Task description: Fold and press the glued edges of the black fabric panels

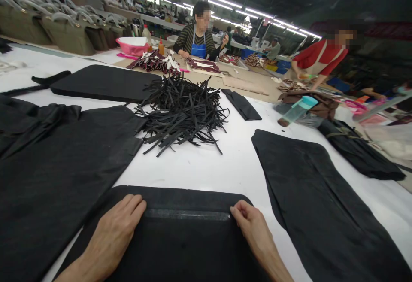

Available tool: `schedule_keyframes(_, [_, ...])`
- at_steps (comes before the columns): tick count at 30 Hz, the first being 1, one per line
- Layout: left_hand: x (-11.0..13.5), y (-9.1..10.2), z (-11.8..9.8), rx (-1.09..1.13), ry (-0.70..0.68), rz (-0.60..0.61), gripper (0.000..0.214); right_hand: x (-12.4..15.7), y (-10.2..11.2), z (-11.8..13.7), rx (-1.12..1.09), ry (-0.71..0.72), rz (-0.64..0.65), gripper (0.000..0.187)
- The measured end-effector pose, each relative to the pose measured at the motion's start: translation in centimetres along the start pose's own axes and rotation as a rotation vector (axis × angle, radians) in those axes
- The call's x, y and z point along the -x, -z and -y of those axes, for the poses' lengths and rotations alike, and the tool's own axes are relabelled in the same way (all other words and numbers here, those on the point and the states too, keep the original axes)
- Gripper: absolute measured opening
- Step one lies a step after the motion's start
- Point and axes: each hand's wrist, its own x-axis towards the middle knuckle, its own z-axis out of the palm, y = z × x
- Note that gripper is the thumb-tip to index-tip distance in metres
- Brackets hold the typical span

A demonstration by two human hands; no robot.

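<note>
A black panel (pixel 186 252) with rounded corners lies in front of me on the white table. Near its far edge runs a narrow, shiny, tape-like strip (pixel 189 214). My left hand (pixel 119 226) rests on the panel at the strip's left end, its fingers bent and close together; what lies under the fingertips is hidden. At the right end, my right hand (pixel 252 224) is closed, thumb and forefinger pinching at the strip's tip. Beyond the panel lies a tangled heap of thin black strips (pixel 185 112).
Black sheets (pixel 67 153) lie left, and more folded black material (pixel 309 179) lies right. Behind are a black panel stack (pixel 106 82), a small black piece (pixel 241 104) and a bottle with a turquoise lid (pixel 296 111). Two people (pixel 198 37) work across the table.
</note>
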Motion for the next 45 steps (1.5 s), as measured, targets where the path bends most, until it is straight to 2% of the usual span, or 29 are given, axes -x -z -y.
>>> schedule_keyframes(4, [0.7, -0.1, -0.8, -0.172, 0.001, 0.128, 0.064, 0.2, 0.0, 0.6, 0.060, 0.001, -0.051, 0.027])
schedule_keyframes(7, [1.1, -1.0, -1.4, -0.294, 0.006, 0.084, 0.074, 0.2, 0.1, 1.0, 0.070, -0.021, -0.057, 0.025])
schedule_keyframes(10, [1.3, -2.1, -1.6, -0.362, -0.022, 0.034, 0.076, 0.2, 0.2, 1.2, 0.076, -0.042, -0.066, 0.024])
schedule_keyframes(17, [1.3, -1.9, -1.6, -0.354, -0.052, 0.032, 0.071, 0.6, 0.3, 1.9, 0.119, -0.054, -0.091, 0.023])
schedule_keyframes(23, [1.5, -2.4, -1.7, -0.322, -0.001, 0.018, 0.076, 0.7, 0.0, 1.8, 0.174, -0.040, -0.118, 0.022])
schedule_keyframes(29, [1.3, -1.9, -0.9, -0.266, 0.047, -0.017, 0.068, 1.1, -0.8, 1.0, 0.441, 0.024, -0.203, 0.020])
schedule_keyframes(34, [1.6, -0.2, -0.4, -0.301, 0.022, -0.144, 0.061, 1.7, -1.3, 0.8, 0.577, 0.199, -0.292, 0.012])
schedule_keyframes(37, [1.6, 0.1, -1.2, -0.322, -0.011, -0.238, 0.060, 2.4, -2.1, 1.9, 0.627, 0.359, -0.409, 0.026])
schedule_keyframes(39, [1.2, -0.2, -2.3, -0.295, -0.094, -0.264, 0.065, 3.0, -3.4, 3.3, 0.613, 0.542, -0.419, 0.033])
schedule_keyframes(40, [0.8, -0.4, -2.9, -0.267, -0.147, -0.249, 0.067, 3.3, -4.2, 4.0, 0.597, 0.642, -0.399, 0.035])
schedule_keyframes(42, [-0.1, -0.4, -4.1, -0.199, -0.226, -0.145, 0.069, 3.6, -6.0, 5.2, 0.571, 0.800, -0.355, 0.038])
schedule_keyframes(45, [-1.5, 0.3, -5.4, -0.130, -0.213, 0.090, 0.066, 3.5, -7.8, 5.8, 0.585, 0.885, -0.349, 0.042])
